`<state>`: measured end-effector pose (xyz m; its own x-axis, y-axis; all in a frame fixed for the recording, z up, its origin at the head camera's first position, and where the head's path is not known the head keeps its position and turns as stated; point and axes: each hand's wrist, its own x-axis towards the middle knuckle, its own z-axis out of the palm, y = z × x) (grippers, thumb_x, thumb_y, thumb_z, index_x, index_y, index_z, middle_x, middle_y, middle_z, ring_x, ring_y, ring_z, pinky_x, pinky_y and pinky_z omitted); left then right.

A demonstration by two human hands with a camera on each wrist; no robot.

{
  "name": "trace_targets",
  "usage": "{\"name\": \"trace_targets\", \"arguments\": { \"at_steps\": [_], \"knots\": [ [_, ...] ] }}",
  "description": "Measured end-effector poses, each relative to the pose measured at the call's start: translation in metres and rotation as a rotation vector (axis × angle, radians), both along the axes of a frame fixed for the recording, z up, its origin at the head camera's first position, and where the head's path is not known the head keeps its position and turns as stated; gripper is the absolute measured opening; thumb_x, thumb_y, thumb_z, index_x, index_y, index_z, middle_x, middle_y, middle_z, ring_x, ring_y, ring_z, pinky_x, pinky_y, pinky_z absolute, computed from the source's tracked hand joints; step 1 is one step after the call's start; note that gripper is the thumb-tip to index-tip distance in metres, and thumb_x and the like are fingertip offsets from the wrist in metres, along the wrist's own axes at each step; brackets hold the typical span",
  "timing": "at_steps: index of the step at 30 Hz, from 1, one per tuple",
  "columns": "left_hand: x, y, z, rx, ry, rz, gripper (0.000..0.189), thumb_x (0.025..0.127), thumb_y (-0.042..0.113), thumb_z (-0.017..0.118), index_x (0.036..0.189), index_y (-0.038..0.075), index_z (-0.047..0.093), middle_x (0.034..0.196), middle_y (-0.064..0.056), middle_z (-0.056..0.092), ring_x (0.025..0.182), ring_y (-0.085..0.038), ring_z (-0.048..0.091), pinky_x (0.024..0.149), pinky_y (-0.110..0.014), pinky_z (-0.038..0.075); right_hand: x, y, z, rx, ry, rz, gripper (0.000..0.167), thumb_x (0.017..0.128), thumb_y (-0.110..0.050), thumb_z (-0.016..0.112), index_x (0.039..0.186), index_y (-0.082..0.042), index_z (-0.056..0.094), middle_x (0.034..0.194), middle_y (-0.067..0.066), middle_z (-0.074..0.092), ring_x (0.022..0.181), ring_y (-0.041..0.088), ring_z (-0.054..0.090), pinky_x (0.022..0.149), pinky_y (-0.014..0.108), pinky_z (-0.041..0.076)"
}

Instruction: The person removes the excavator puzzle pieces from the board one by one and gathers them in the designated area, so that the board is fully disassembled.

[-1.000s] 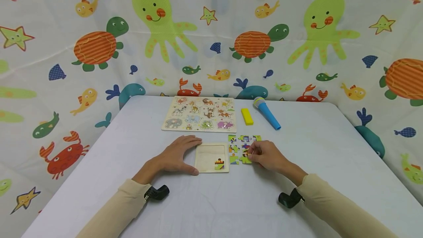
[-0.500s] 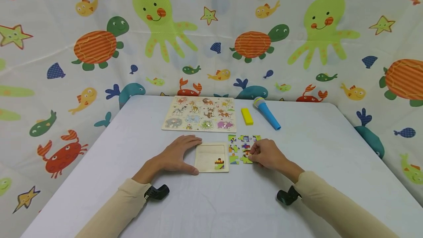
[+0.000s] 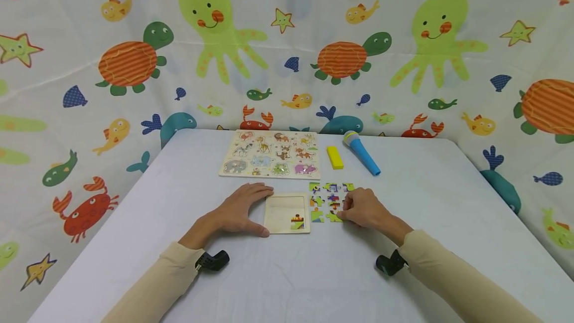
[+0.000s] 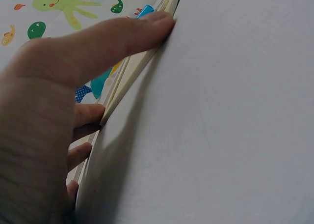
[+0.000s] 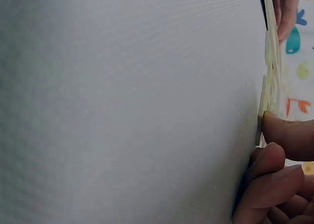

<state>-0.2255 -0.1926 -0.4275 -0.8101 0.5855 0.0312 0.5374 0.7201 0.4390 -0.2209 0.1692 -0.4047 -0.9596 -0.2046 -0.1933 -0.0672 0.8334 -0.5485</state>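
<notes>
A small square wooden puzzle tray [image 3: 284, 207] lies mid-table, with one puzzle piece [image 3: 298, 222] in its lower right corner. My left hand [image 3: 238, 210] spans the tray's left side. Its fingertips touch the upper left corner, and the thumb [image 4: 142, 32] reaches the lower left one. To the right of the tray several loose puzzle pieces [image 3: 317, 215] are laid out in rows. My right hand [image 3: 365, 208], fingers curled, holds the right edge of the bottom-row puzzle piece [image 3: 333, 217] between thumb and fingertips. That hand partly covers the rightmost pieces.
Behind the tray lies a wooden animal peg board [image 3: 273, 156]. A yellow block [image 3: 335, 157] and a blue toy microphone [image 3: 363, 153] are to its right. A patterned cloth [image 3: 278, 54] hangs along the table's far edge.
My right hand shifts very slightly at the same bottom-row puzzle piece, and its forearm moves a little left. The left hand and the tray stay still.
</notes>
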Motion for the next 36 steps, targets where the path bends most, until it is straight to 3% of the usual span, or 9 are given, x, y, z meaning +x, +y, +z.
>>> {"name": "trace_targets", "arguments": {
  "at_steps": [10, 19, 29, 36],
  "knots": [
    [0.001, 0.000, -0.001, 0.012, 0.001, -0.003, 0.104, 0.066, 0.069, 0.078, 0.153, 0.020, 0.046, 0.161, -0.001, 0.038, 0.152, -0.030, 0.024, 0.124, -0.056, 0.015, 0.000, -0.001, 0.006, 0.022, -0.043, 0.050, 0.026, 0.087, -0.027, 0.082, 0.085, -0.010, 0.063, 0.072, 0.005, 0.059, 0.054, 0.017, 0.056, 0.049, 0.025, 0.048],
    [0.001, -0.001, 0.000, 0.008, -0.001, 0.000, 0.105, 0.067, 0.069, 0.079, 0.154, 0.020, 0.045, 0.161, -0.002, 0.037, 0.153, -0.031, 0.023, 0.124, -0.057, 0.015, 0.001, -0.014, 0.004, 0.121, 0.078, 0.128, 0.025, 0.085, -0.029, 0.081, 0.081, -0.012, 0.063, 0.073, 0.002, 0.058, 0.075, 0.020, 0.053, 0.064, 0.031, 0.043],
    [0.003, 0.000, 0.002, 0.013, -0.003, 0.004, 0.106, 0.066, 0.069, 0.079, 0.154, 0.020, 0.045, 0.162, -0.003, 0.037, 0.152, -0.033, 0.023, 0.123, -0.058, 0.016, 0.010, -0.039, 0.012, 0.080, 0.096, 0.156, 0.022, 0.087, -0.028, 0.078, 0.083, -0.014, 0.062, 0.074, 0.000, 0.059, 0.074, 0.018, 0.054, 0.063, 0.030, 0.045],
    [0.002, -0.001, 0.000, 0.011, -0.001, 0.003, 0.106, 0.066, 0.071, 0.078, 0.153, 0.021, 0.045, 0.161, -0.001, 0.038, 0.152, -0.033, 0.024, 0.123, -0.058, 0.017, 0.012, -0.053, 0.014, 0.046, 0.139, 0.218, 0.019, 0.086, -0.026, 0.080, 0.086, -0.015, 0.064, 0.071, -0.002, 0.058, 0.072, 0.017, 0.053, 0.063, 0.029, 0.045]
  ]
}}
